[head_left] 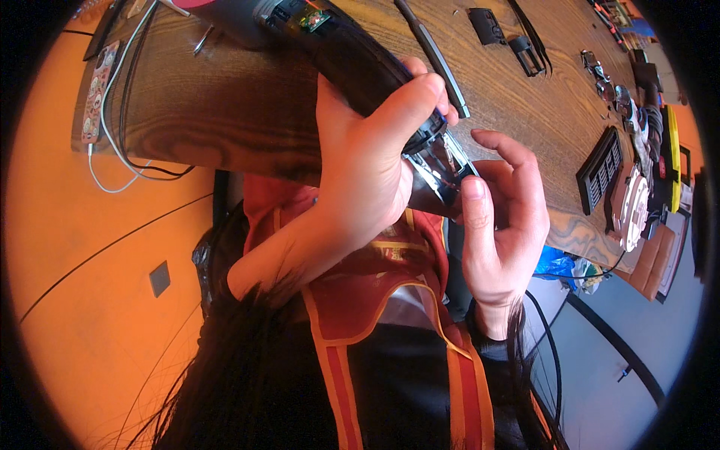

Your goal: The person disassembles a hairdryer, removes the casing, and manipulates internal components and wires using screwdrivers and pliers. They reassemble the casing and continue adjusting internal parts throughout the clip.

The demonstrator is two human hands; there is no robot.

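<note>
A long, dark tubular appliance (pixel 352 56) with its casing opened lies slantwise in front of me, partly over the table. Near its far end a small green circuit board (pixel 311 19) with a red wire is exposed. My left hand (pixel 371 142) is wrapped round the black body, thumb on top. At the near end, a shiny, see-through section (pixel 439 169) shows metal parts inside. My right hand (pixel 506 214) has its thumb at the edge of this section; the index finger is bent and apart, and the other fingers are partly hidden behind it.
On the wooden table (pixel 247 97) lie a long black strip-like part (pixel 435 60), small black plastic pieces (pixel 487 26) and a black slotted panel (pixel 600 169). A power strip (pixel 100 94) with cables lies at left. Glasses (pixel 604 86) and a yellow-edged item (pixel 673 157) are at right.
</note>
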